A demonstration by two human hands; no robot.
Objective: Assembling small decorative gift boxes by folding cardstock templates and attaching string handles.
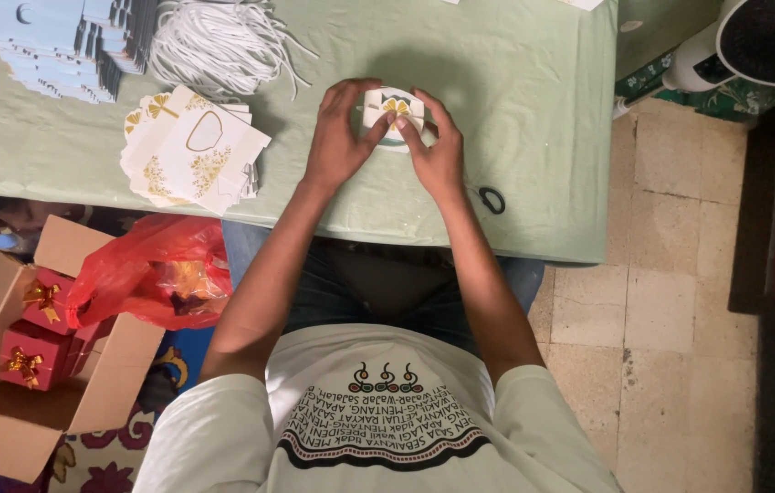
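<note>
Both hands meet over a small white paper box (394, 111) with a gold bow on its front, standing on the pale green tablecloth (515, 110). My left hand (337, 137) grips the box's left side, thumb and fingers curled around it. My right hand (436, 153) holds the right side, its fingers pressing against the front near the bow. The lower part of the box is hidden behind my fingers.
A stack of flat white box blanks with gold print (191, 151) lies left of my hands, a bundle of white cord (219, 41) and pale blue blanks (59, 41) behind it. Black scissor handles (492, 199) sit near the table edge. A cardboard carton (13, 365) with red gift boxes and a red plastic bag (155, 274) stand on the floor at left; a fan (766, 41) at right.
</note>
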